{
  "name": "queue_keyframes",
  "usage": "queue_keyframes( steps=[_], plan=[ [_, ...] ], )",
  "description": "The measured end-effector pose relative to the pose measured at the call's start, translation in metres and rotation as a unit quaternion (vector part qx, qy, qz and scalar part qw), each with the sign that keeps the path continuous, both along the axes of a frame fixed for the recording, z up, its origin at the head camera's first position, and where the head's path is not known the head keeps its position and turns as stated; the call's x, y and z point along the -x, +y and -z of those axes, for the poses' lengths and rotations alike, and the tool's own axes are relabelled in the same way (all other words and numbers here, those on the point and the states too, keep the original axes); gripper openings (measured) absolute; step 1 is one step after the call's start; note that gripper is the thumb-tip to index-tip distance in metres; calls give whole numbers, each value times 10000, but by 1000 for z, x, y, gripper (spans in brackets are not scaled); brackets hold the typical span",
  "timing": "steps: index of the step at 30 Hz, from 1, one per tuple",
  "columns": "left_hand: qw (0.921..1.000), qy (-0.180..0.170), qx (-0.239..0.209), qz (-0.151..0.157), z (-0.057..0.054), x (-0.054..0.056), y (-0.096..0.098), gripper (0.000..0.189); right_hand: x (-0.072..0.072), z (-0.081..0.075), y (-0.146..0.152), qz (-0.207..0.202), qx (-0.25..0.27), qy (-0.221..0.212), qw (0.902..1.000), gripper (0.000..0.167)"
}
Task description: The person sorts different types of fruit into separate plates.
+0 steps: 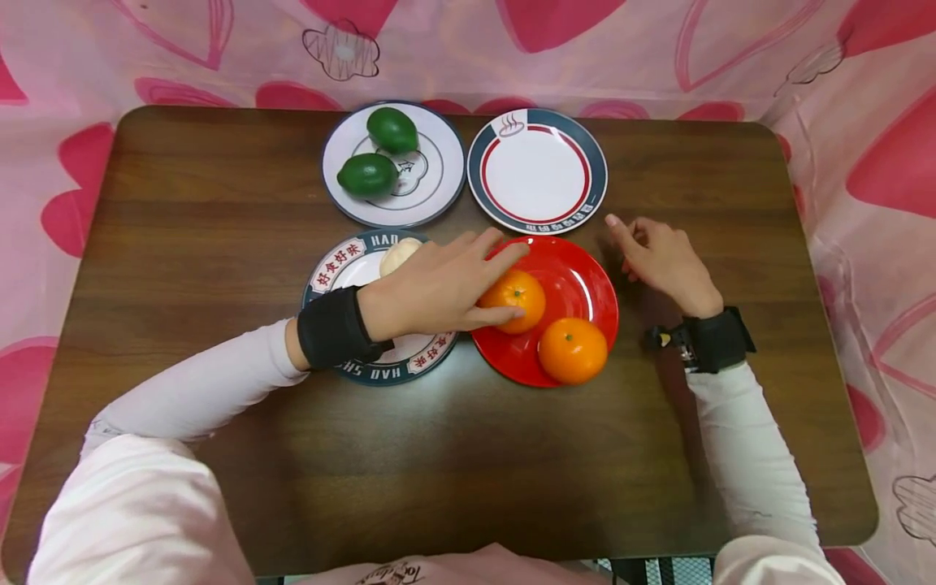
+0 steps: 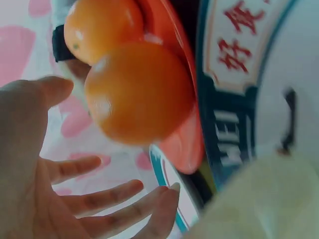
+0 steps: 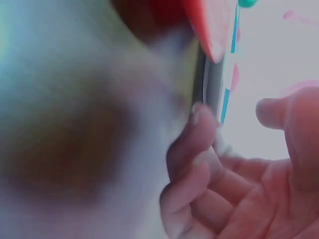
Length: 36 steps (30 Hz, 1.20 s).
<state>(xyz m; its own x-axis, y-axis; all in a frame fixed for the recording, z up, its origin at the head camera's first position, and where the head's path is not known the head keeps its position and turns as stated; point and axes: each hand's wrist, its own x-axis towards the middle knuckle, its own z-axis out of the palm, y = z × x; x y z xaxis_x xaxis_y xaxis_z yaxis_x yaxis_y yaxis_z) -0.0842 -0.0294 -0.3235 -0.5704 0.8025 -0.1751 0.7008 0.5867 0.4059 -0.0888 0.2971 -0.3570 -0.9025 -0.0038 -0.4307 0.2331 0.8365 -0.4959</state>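
Note:
My left hand reaches over the red plate, thumb and fingers spread about an orange. In the left wrist view a gap shows between the thumb and this orange. A second orange lies beside it on the same plate. Under my left wrist is a patterned plate bearing a pale pear, mostly hidden by the hand from above. To the right of the red plate my right hand hovers low by the table with loosely curled fingers, holding nothing.
Two green lemon-shaped fruits lie on a white plate at the back left. Next to it stands a white plate with a blue rim and red ring. The brown table meets a pink curtain behind.

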Motion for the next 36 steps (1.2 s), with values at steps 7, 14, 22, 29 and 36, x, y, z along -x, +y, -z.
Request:
queue_keyframes(
  steps=[7,14,22,29,36],
  plan=[
    [9968,314,-191,-709,-13,23,-34,69,69,6,2,446,759,-221,9959,75],
    [9819,1011,-271,-1580,-26,55,-67,58,102,12,-3,434,711,-576,9949,66],
    [9667,1286,-9,-2213,-20,81,-98,57,109,18,-11,227,285,-224,9991,59],
    [9694,746,489,-2289,-4,94,-105,73,111,19,-18,85,-184,-76,9998,57],
    [9767,338,952,-1894,16,103,-104,77,107,18,-21,99,-313,6,9995,58]
  ],
)
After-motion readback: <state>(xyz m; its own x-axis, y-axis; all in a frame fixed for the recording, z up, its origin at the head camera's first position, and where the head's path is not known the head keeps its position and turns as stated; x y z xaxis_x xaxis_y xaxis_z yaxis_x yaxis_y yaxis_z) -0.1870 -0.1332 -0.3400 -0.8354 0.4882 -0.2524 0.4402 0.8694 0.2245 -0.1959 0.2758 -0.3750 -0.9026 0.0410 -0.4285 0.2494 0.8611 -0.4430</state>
